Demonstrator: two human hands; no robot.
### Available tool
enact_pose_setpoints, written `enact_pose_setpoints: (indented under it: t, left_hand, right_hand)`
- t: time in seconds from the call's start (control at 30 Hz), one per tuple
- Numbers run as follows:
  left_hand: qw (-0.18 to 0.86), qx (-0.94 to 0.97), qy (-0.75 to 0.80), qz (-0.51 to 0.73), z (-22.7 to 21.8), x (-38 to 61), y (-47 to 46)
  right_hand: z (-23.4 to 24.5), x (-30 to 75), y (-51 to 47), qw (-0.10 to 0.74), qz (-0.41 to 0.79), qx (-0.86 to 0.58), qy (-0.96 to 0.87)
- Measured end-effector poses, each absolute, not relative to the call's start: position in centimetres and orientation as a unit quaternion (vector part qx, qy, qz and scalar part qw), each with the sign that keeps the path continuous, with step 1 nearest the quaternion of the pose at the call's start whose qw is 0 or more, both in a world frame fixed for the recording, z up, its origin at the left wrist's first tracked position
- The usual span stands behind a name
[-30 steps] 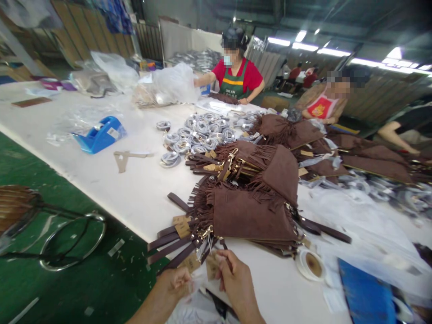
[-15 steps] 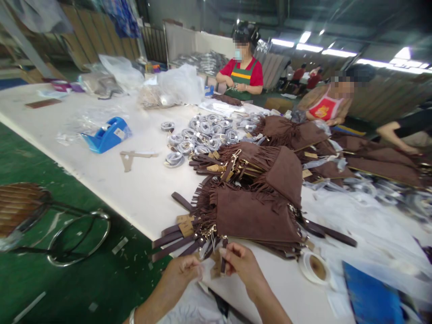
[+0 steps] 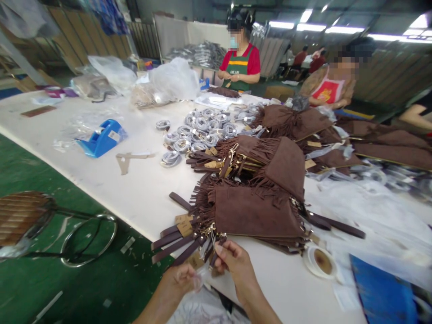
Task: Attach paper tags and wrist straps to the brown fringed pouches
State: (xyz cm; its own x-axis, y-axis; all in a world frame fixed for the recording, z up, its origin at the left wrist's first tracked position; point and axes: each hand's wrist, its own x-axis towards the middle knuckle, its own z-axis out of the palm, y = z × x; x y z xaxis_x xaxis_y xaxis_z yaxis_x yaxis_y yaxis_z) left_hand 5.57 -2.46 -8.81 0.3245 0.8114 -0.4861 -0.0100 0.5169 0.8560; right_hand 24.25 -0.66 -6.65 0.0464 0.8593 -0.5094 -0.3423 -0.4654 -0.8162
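Observation:
At the table's near edge, my right hand (image 3: 238, 265) is closed, thumb and fingers pinching a dark brown wrist strap (image 3: 213, 258) clipped to the front fringed bag. My left hand (image 3: 180, 280) pinches a piece of clear plastic (image 3: 204, 272) just left of the strap. Behind the fingers shows a brown card tag (image 3: 195, 260). The brown fringed bag (image 3: 258, 210) lies flat on a stack of similar bags, its straps fanned toward the left. Another card tag (image 3: 184, 225) rests on those straps.
A tape roll (image 3: 320, 262) and a blue board (image 3: 381, 288) lie at right. Farther left are a blue tape dispenser (image 3: 103, 138) and a card template (image 3: 133, 157). Coiled grey straps (image 3: 202, 128) and more brown bags (image 3: 290, 121) lie beyond. A stool (image 3: 25, 220) stands left; co-workers work opposite.
My hands have shifted slightly left, both still pinching. The card tag, before between my hands, now shows behind them, left of the strap. The whole view has shifted a little.

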Motion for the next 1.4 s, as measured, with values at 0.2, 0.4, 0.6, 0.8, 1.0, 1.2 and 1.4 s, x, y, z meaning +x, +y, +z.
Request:
enact_pose_setpoints:
  t: [0.2, 0.4, 0.6, 0.8, 1.0, 1.2, 1.4]
  left_hand:
    - [0.715, 0.385, 0.508, 0.287, -9.1, 5.6, -2.6]
    - [0.722, 0.373, 0.507, 0.288, -8.7, 5.9, -2.3]
    - [0.727, 0.362, 0.517, 0.272, -8.2, 6.7, -1.9]
    - [0.743, 0.328, 0.506, 0.29, -10.1, 7.5, -2.3]
    - [0.756, 0.286, 0.514, 0.288, -11.0, 8.7, -2.6]
    - [0.766, 0.277, 0.502, 0.292, -9.7, 9.4, -2.5]
    - [0.761, 0.264, 0.509, 0.304, -9.9, 10.3, -1.7]
  right_hand:
    - [-7.2, 24.0, -0.4, 0.473, 0.629, -0.569, -0.238]
    - [-7.7, 23.9, -0.7, 0.481, 0.621, -0.562, -0.258]
    - [-7.4, 23.8, -0.7, 0.479, 0.626, -0.561, -0.254]
    - [-7.8, 23.7, -0.7, 0.496, 0.604, -0.569, -0.257]
    - [-7.6, 23.9, -0.7, 0.507, 0.582, -0.582, -0.255]
    - [-7.6, 24.3, -0.7, 0.501, 0.57, -0.594, -0.265]
    - [-7.8, 24.4, -0.7, 0.501, 0.582, -0.585, -0.259]
